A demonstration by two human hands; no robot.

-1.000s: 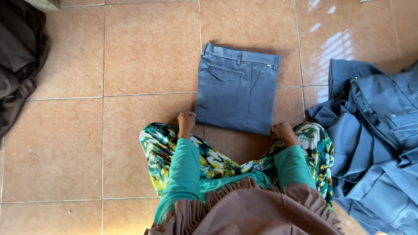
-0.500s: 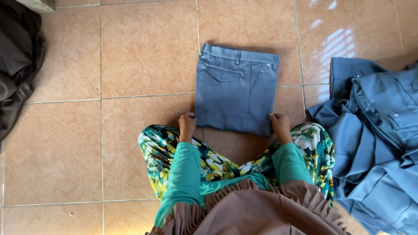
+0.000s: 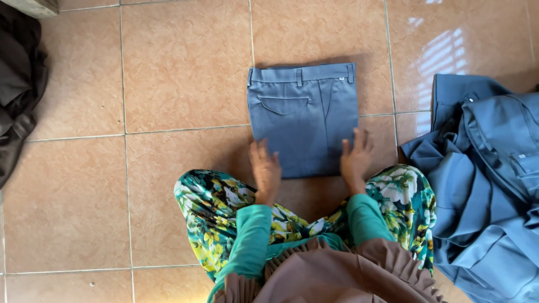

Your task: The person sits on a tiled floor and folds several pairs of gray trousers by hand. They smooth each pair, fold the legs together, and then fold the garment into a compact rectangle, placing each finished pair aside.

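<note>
The left hand (image 3: 265, 171) is blurred, so its fingers cannot be told one from another. The right hand (image 3: 356, 159) covers the lower right corner of the folded blue-grey trousers (image 3: 303, 115). The pile of blue-grey garments (image 3: 483, 191) is cut by the right and bottom edges; how many pieces it holds is not clear. The dark cloth (image 3: 19, 84) is cut by the left edge, perhaps a jacket. The brown pleated fabric (image 3: 331, 278) hides the person's lap.

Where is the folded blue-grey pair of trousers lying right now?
In the head view the folded trousers lie on the tiled floor at centre, just beyond the person's knees, with the left hand and right hand on their near corners.
</note>
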